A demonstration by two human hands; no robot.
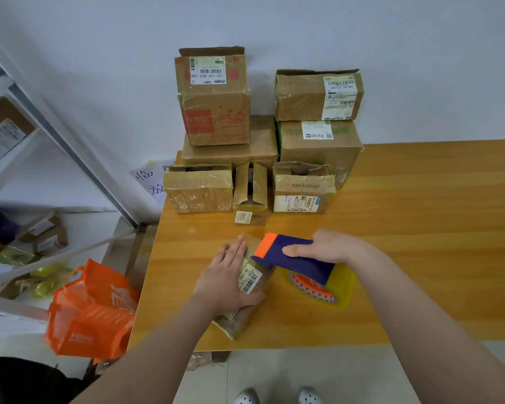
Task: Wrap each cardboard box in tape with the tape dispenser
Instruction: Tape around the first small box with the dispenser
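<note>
The small cardboard box (pixel 250 277) lay on the table (pixel 420 228) near its front edge, under the left hand (pixel 225 272), whose straight fingers pressed flat on top. Just beside it, the right hand (pixel 324 247) gripped the tape dispenser (pixel 292 258), its orange end touching the box. Beyond both hands stood a row of three boxes (pixel 199 191), with taller stacks (pixel 216 112) behind. Off the table, left of the left hand, were an orange bag (pixel 91 313) and a shelf (pixel 12 141).
</note>
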